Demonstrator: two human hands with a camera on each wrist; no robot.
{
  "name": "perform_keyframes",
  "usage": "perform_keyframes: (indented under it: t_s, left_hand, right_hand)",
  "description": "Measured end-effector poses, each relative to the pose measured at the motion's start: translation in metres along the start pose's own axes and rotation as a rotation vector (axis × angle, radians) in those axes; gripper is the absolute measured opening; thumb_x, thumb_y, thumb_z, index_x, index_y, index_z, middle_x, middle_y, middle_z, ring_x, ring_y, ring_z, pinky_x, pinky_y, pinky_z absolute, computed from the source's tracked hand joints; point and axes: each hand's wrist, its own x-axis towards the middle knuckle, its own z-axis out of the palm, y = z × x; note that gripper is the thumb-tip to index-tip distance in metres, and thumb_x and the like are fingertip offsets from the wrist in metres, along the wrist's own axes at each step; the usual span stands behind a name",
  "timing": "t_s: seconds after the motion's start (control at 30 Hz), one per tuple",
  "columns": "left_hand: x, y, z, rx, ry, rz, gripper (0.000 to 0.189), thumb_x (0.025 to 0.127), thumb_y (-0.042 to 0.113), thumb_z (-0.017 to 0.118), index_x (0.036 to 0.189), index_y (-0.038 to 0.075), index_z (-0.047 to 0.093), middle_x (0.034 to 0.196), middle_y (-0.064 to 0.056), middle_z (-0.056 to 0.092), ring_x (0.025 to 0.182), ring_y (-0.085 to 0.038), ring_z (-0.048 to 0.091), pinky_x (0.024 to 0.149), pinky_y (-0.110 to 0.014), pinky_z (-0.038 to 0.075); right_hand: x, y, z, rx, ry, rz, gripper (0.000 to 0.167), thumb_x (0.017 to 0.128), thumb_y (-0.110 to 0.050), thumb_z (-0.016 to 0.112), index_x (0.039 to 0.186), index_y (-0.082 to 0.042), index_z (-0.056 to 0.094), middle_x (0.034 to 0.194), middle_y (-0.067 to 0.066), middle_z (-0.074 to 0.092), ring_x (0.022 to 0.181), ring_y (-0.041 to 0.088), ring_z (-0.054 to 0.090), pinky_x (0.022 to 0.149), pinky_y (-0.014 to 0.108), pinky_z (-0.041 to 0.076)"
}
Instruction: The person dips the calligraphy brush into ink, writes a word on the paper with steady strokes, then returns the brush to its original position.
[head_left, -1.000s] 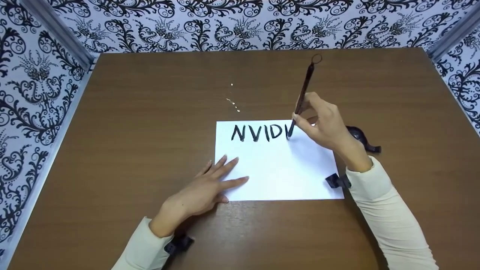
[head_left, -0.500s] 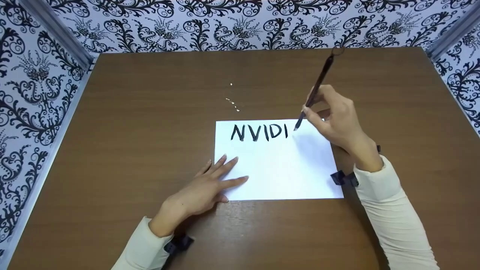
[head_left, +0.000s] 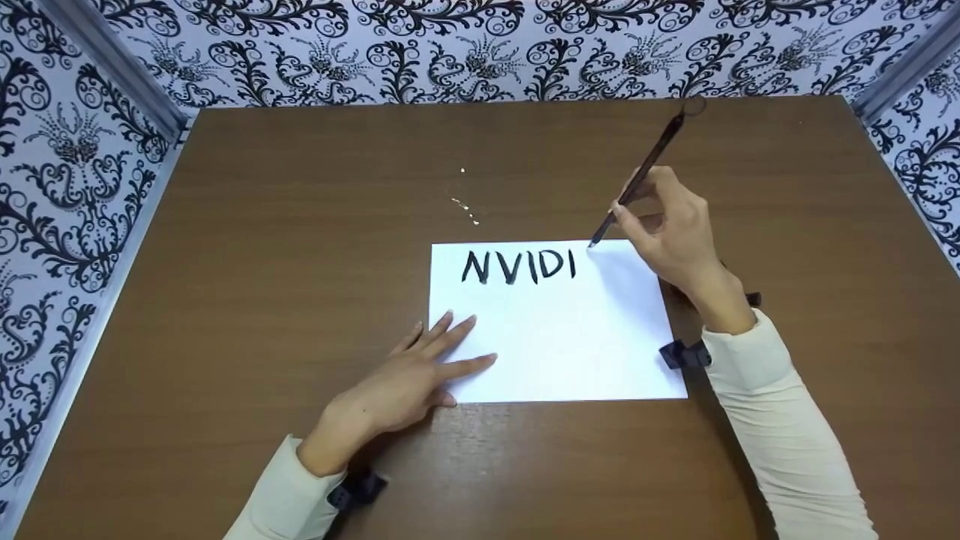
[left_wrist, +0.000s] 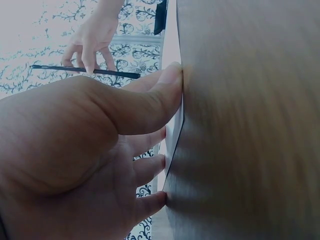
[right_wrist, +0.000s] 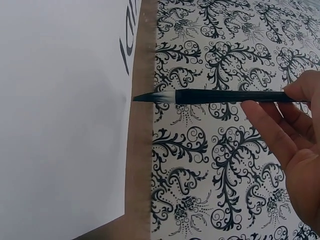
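Note:
A white sheet of paper [head_left: 555, 337] lies on the table, with the black brushed letters "NVIDI" [head_left: 517, 267] along its top. My left hand [head_left: 405, 379] rests with spread fingers on the paper's lower left corner. My right hand [head_left: 675, 229] pinches a dark calligraphy brush [head_left: 651, 161] between thumb and fingers, tilted with its loop end up and to the right. In the right wrist view the bristles [right_wrist: 155, 97] are black at the point and white near the handle. Their tip is at the paper's top edge, right of the last letter; whether it touches cannot be told.
A black object [head_left: 754, 299] is mostly hidden behind my right wrist. Small pale specks [head_left: 466, 208] dot the brown table [head_left: 300, 262] beyond the paper. Patterned black-and-white panels [head_left: 480, 52] stand at the back and sides.
The right hand has lifted the brush from the last "I" and moved it right, then slightly up towards the paper's top edge. The left hand has stayed put.

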Motion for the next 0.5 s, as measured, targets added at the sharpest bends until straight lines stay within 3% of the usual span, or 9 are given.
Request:
perform_keyframes:
  t_s: [0.5]
  left_hand:
    - [0.0002,-0.0001,0.0002,-0.008,-0.002,-0.002,0.061,0.092,0.018,0.063,0.147,0.025,0.04,0.159,-0.012,0.011,0.144,-0.036,0.006,0.11,-0.06,0.011]
  right_hand:
    - [-0.004,0.0074,0.007,-0.017,-0.042,-0.055,0.03,0.083,0.007,0.064,0.109,0.0,0.052,0.091,0.012,0.061,0.084,0.022,0.066,0.067,0.013,0.051]
